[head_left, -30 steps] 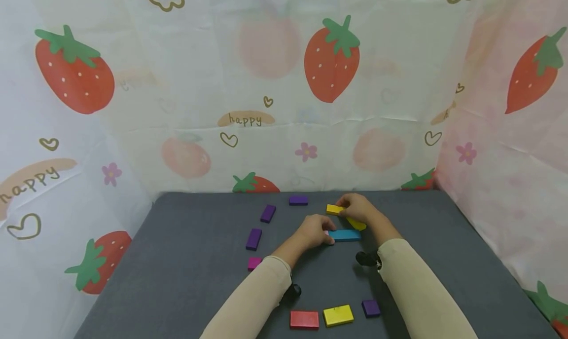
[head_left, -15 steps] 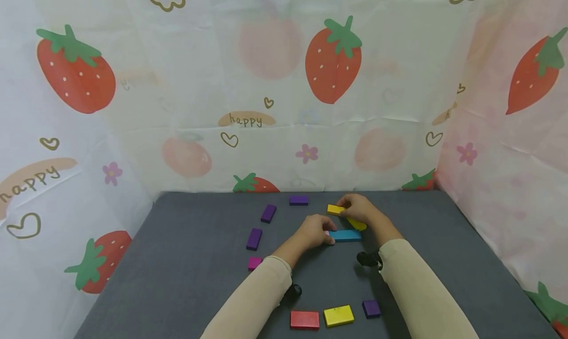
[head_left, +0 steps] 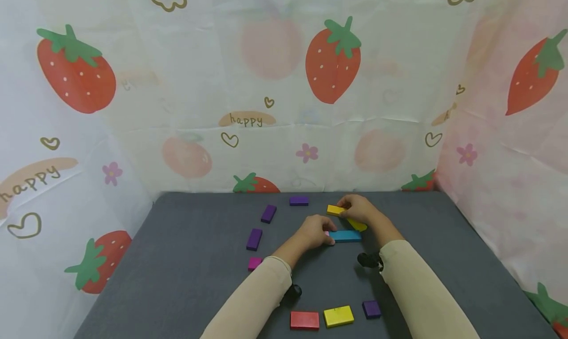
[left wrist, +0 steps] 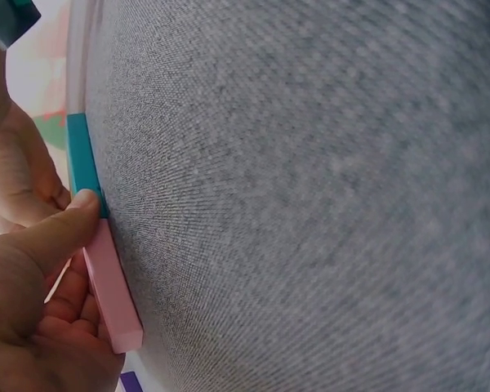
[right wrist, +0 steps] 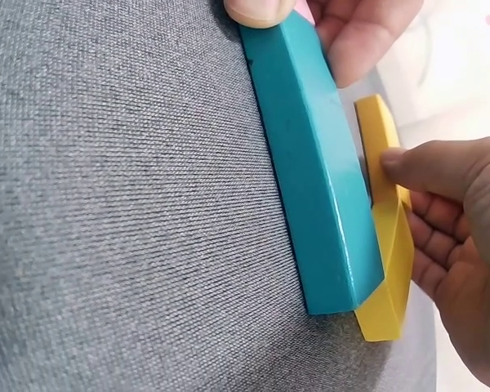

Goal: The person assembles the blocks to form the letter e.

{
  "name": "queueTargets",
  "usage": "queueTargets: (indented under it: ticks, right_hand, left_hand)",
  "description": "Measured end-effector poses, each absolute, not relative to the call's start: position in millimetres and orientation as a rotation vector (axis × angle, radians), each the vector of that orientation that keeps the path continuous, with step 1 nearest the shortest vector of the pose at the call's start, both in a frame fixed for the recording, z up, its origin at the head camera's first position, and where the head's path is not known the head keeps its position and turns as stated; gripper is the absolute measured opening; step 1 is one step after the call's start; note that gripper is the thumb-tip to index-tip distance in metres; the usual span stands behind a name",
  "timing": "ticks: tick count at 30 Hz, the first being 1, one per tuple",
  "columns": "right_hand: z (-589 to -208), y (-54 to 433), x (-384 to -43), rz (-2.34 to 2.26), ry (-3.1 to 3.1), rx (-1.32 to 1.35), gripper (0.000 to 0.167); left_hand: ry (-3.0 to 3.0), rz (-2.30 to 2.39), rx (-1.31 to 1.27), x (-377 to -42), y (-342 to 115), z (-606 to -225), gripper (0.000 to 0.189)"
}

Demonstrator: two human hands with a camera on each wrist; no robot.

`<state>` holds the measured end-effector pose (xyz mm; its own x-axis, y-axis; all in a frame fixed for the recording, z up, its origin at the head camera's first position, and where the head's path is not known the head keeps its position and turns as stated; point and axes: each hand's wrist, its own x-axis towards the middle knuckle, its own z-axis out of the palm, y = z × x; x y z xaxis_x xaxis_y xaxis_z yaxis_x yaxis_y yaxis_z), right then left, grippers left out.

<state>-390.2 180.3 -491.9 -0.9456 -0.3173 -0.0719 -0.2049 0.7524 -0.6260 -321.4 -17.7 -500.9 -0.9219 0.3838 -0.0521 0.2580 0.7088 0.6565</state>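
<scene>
My left hand [head_left: 313, 230] pinches a long blue block [head_left: 347, 236] at its left end, where it meets a pink block [left wrist: 113, 286]. In the left wrist view the thumb lies across that joint, with the other fingers behind. The pink block is mostly hidden by the hand in the head view. Just beyond, my right hand [head_left: 358, 208] pinches a yellow block [head_left: 335, 210] between thumb and fingers. A second yellow block [right wrist: 382, 309] adjoins it at an angle, its near end close behind the blue block's right end. All these blocks lie on the grey cloth.
Purple blocks [head_left: 254, 239] and a magenta block [head_left: 255, 264] curve along the left; another purple block [head_left: 299, 201] lies at the back. Near the front are a red block [head_left: 304, 320], a yellow block [head_left: 338, 316] and a small purple block [head_left: 371, 309]. A printed curtain [head_left: 284, 82] hangs behind.
</scene>
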Motion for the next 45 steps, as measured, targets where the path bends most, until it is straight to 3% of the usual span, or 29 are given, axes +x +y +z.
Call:
queueTargets:
  ticks: [17, 45]
  right_hand:
    - [-482, 189, -364, -0.961, 2.837, -0.469, 0.041]
    - [-500, 207, -310, -0.927, 3.037, -0.311, 0.044]
  left_hand:
    - [2.730, 0.999, 0.506, -321, -16, -501, 0.027]
    - [2.726, 1.011, 0.482, -320, -14, -501, 0.025]
